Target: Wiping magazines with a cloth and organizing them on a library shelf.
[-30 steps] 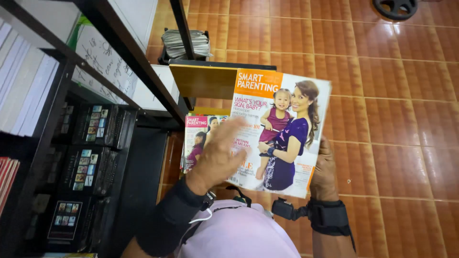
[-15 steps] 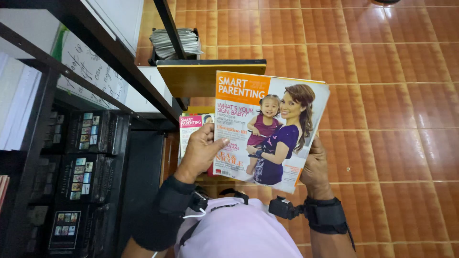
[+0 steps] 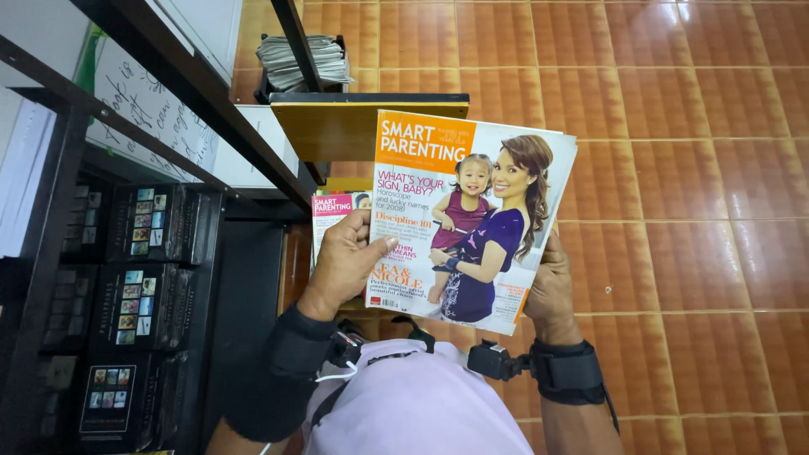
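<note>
Glossy orange-brown ceramic floor tiles (image 3: 699, 194) with pale grout lines fill the right half and top of the frame, catching soft white glare near the upper right corner. A black metal shelving unit (image 3: 181, 80) runs diagonally down the left side. Its lower left shelves hold rows of black boxed sets with small picture squares on their spines (image 3: 139, 278). In the upper left, white sheets with handwriting (image 3: 143, 105) lean against the frame. A yellow-brown wooden board with a dark edge (image 3: 337, 126) juts out at top centre. Behind it, a stack of grey folded papers (image 3: 303, 61) sits in a dark holder on the floor.
</note>
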